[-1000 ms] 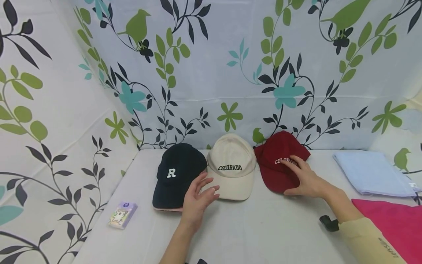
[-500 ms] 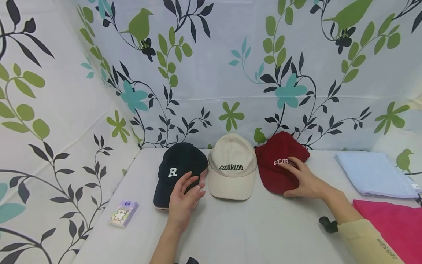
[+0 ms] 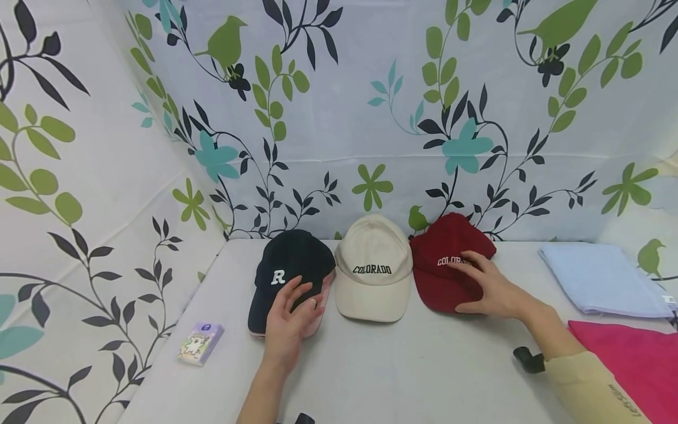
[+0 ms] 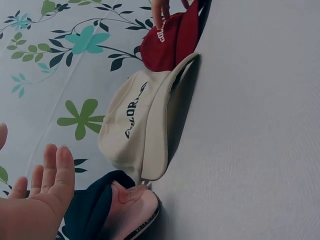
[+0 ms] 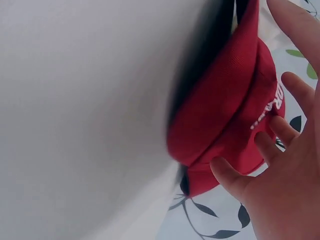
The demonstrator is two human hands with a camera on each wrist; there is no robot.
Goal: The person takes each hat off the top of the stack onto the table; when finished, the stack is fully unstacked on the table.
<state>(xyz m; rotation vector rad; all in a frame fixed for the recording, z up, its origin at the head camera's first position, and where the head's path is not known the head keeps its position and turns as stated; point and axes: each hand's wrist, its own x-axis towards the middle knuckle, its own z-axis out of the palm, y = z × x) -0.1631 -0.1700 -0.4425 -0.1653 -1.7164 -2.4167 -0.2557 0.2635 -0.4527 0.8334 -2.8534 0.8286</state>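
Note:
Three baseball caps stand side by side at the back of the table. My left hand (image 3: 288, 324) is at the front of the navy cap (image 3: 293, 253) marked with a white R, its fingers loosely bent. A pink underside (image 4: 132, 210) shows along this cap's brim in the left wrist view. In the middle stands a cream cap (image 3: 372, 262) lettered COLORADO. My right hand (image 3: 492, 288) is spread at the right side of the red cap (image 3: 439, 288), hiding part of its lettering. Fingers (image 5: 227, 175) are apart and relaxed in the right wrist view; whether they touch the cap is unclear.
A small purple-and-white pack (image 3: 200, 344) lies at the left. Folded light-blue cloth (image 3: 604, 277) and a bright pink cloth (image 3: 630, 353) lie on the right. A leaf-and-bird patterned curtain (image 3: 328, 118) rises behind the caps.
My left hand has moved left, away from the cream cap's brim to the front of the navy cap. More pink shows at the navy cap's right edge. The right hand stays nearly still.

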